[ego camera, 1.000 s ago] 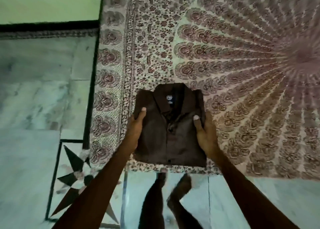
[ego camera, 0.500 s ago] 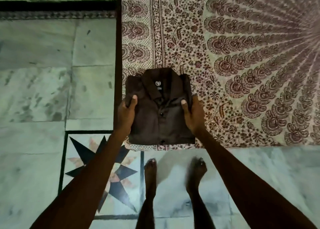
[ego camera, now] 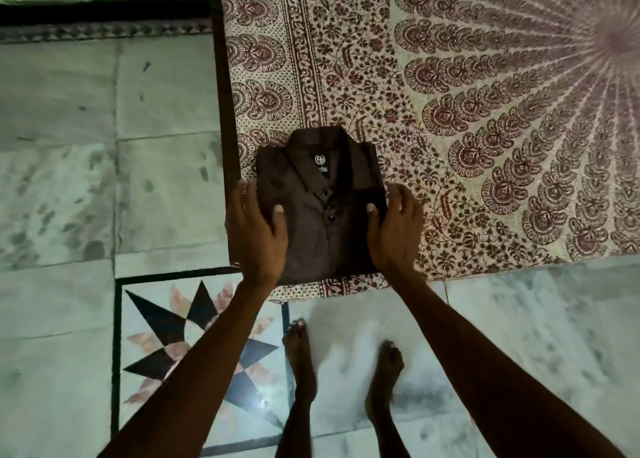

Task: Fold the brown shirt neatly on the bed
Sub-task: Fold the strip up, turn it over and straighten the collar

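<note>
Arms outstretched; left hand [ego camera: 258, 231], right hand [ego camera: 394, 236]: fingers spread, thumbs inward.

Brown shirt [ego camera: 322, 222] nearer the bed [ego camera: 450, 128] corner; left hand [ego camera: 256, 231] and right hand [ego camera: 394, 232] looser, fingers spread.

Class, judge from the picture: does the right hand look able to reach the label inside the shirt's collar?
Probably yes. The right hand rests at the edge of the brown shirt, thumb on the fabric; the label lies beyond, uncovered, nothing between.
</note>
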A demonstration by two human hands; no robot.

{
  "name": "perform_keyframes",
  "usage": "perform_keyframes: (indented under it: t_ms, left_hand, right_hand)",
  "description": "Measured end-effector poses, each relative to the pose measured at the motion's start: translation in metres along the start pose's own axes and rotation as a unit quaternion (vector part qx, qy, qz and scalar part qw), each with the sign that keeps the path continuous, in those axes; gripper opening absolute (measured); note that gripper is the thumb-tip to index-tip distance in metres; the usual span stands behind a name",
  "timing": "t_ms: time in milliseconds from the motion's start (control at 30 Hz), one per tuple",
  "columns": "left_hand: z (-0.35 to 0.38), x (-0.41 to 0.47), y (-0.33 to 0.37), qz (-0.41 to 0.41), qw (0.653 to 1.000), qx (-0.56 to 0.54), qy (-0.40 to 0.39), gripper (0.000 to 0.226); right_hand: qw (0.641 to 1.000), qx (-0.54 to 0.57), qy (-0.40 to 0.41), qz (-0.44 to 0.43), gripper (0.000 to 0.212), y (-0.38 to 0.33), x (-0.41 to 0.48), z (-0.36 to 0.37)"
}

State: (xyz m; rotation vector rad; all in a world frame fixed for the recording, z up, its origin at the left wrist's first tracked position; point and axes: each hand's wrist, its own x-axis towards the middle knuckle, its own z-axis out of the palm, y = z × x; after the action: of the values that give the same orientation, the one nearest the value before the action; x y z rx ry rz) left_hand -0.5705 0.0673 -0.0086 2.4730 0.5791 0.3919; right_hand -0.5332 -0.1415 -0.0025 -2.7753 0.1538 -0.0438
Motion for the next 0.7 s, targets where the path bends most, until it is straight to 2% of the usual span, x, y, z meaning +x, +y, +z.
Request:
perform_keyframes:
  t_ms: [67,133,333,433,533,600,700]
  left_hand:
    - [0.012,-0.012,0.0,0.084,0.989,0.062,-0.109,0.066]
    - [0.026,-0.019,-0.005,0.112,0.973,0.1,-0.175,0.071]
    - [0.037,-0.018,-0.014,0.107,0.96,0.152,-0.208,0.075]
    - [0.029,-0.018,-0.008,0.107,0.964,0.149,-0.191,0.072]
    - [0.022,-0.021,-0.005,0.122,0.966,0.127,-0.188,0.07]
    - [0.022,-0.027,-0.007,0.138,0.959,0.128,-0.212,0.072]
    - [0.028,-0.034,-0.013,0.138,0.951,0.133,-0.244,0.075]
  right_hand:
    - [0.998,-0.014,-0.063,-0.025,0.063,-0.003,-0.014,0.011]
    - [0.992,-0.04,-0.12,-0.027,0.072,-0.002,-0.02,0.028]
    - [0.986,-0.077,-0.147,-0.021,0.077,-0.001,-0.017,0.042]
    - [0.994,-0.07,-0.085,-0.008,0.067,-0.004,-0.022,0.029]
    - [0.998,-0.059,-0.021,-0.022,0.037,-0.006,-0.028,0.018]
    - [0.998,-0.012,-0.025,-0.058,0.027,-0.008,-0.028,0.016]
    - [0.99,0.056,-0.055,-0.118,0.028,-0.014,-0.018,0.017]
